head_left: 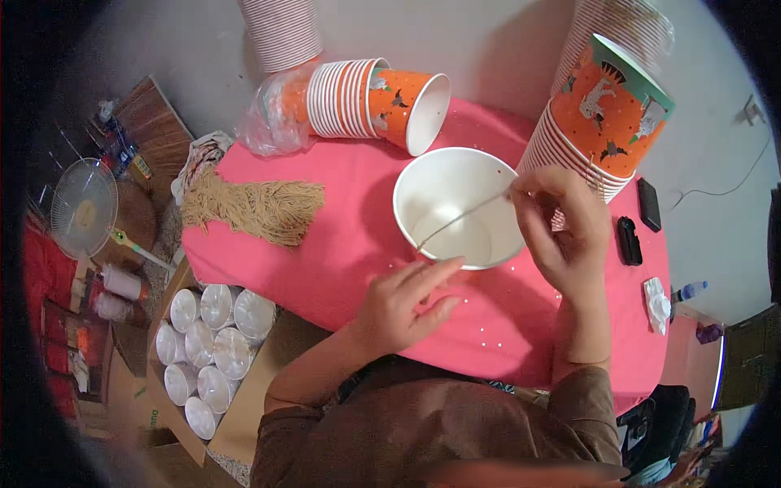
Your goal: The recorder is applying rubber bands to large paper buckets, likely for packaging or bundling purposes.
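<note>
Brown shirt [455,423] below raised right hand [567,232], fingers [533,181] tight on string [464,218], left hand [399,305] splayed.

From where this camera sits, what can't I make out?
All in the head view:
Cord: its upper end is hidden by the fingers of the right hand.
Rear left stack: its top is cut off by the picture's upper edge.
Box: its depths are hidden by the cups.
Nearer black thing at right: too small to identify.
</note>
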`<state>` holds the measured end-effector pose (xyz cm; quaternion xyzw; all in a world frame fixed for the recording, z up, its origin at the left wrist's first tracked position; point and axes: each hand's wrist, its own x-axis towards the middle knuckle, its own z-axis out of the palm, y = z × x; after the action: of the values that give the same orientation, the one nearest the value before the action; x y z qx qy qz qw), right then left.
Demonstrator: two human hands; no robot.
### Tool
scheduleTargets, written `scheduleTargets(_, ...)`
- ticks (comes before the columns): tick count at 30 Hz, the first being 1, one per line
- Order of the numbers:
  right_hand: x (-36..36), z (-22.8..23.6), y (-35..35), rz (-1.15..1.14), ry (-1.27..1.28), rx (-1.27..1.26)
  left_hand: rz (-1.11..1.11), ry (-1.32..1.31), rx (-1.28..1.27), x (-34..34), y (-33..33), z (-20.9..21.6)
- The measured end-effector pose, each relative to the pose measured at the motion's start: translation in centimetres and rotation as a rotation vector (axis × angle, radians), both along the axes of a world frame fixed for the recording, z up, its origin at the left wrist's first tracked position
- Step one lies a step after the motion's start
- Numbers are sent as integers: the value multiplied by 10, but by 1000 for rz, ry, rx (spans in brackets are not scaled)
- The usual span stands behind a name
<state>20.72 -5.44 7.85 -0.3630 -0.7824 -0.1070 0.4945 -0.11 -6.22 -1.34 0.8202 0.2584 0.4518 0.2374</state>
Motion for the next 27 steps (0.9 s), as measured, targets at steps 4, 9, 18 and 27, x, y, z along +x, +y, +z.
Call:
scheduleTargets(4,10,1,-10,350,419,-521,107,-91,-118,-9,31,-9)
scheduleTargets(9,15,9,-10,734,550,-850,369,-74,-351,-40,105,-1)
scheduleTargets(18,5,-5,0,850,735,-920,128,-402,-292,-35,59,27)
scheduleTargets(27,-3,-14,13,1016,828,-745,-296,-351,-837,-2,15,25)
